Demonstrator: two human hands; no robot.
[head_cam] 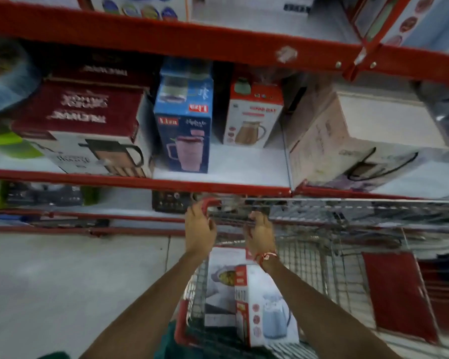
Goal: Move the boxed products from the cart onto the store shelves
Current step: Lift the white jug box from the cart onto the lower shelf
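Observation:
A wire shopping cart (pixel 322 255) with red trim stands in front of red store shelves (pixel 166 181). My left hand (pixel 200 229) grips the cart's red corner at its far rim. My right hand (pixel 261 233) holds the same rim a little to the right, with a red thread around its wrist. Below my arms, inside the cart, stand a white box with a bowl picture (pixel 222 281) and a red-and-white box with a blue jug picture (pixel 265 307). The view is blurred by motion.
The middle shelf holds a maroon-and-white kettle box (pixel 88 125), a blue jug box (pixel 184 120), a red-and-white jug box (pixel 252 117) and a large pale box (pixel 360 141). White shelf surface (pixel 239 161) shows between them. Grey floor (pixel 62 281) lies at the left.

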